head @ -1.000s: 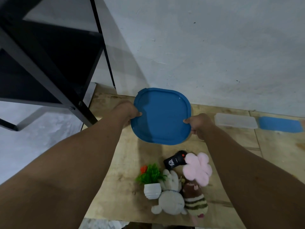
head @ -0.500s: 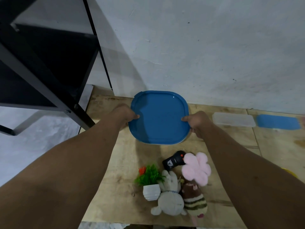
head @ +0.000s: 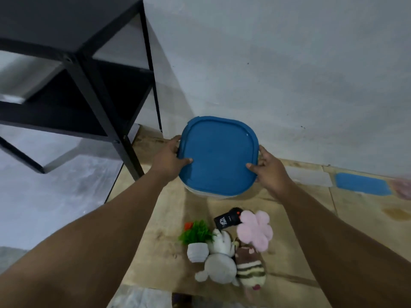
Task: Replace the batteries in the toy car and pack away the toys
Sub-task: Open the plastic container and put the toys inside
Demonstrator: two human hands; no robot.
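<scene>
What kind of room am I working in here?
Probably a plain home room or storage corner: a bare painted wall, a black metal shelf, and soft toys on a worn wooden board.

Pale plaster wall (head: 289,74) — black metal shelf (head: 73,63) — wooden floor board (head: 300,207).

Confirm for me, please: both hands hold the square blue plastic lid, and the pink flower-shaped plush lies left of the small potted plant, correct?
Not quite. In the head view the pink flower-shaped plush lies right of the small potted plant. Both hands, left hand and right hand, do hold the square blue plastic lid.
</scene>
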